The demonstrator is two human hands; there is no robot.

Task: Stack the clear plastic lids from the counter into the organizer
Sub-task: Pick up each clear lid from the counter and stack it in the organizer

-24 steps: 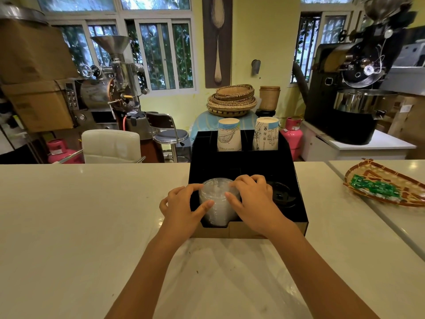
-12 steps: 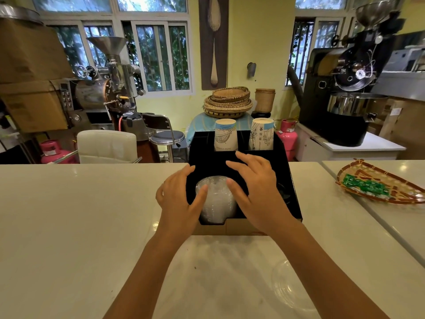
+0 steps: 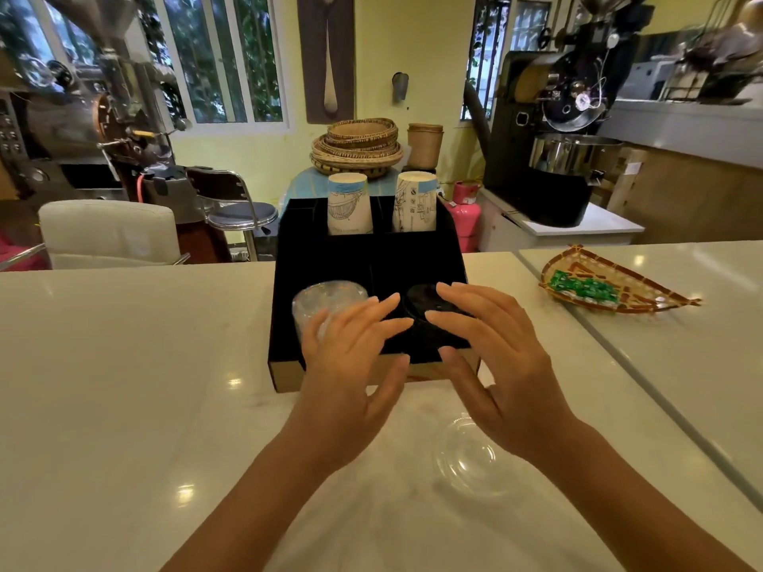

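Head view looks down on both hands hovering over the front of the black organizer (image 3: 285, 307), the left hand (image 3: 351, 365) and right hand (image 3: 491, 365) each with fingers spread apart and nothing held. A stack of clear plastic lids (image 3: 326, 309) sits in the front left compartment, black lids (image 3: 425, 303) in the front right one, and one clear lid (image 3: 466, 456) lies on the counter near the right wrist. That lid is nearly invisible against the pale glossy marble counter (image 3: 124, 386), so I judge it could be missed, or nudged away by the forearm; set down off-centre, it might tip the stack. Two upturned paper cups (image 3: 350, 204) stand at the organizer's back, and a woven tray (image 3: 611, 289) lies far right. Beyond are coffee roasters, stacked baskets, windows and a yellow wall
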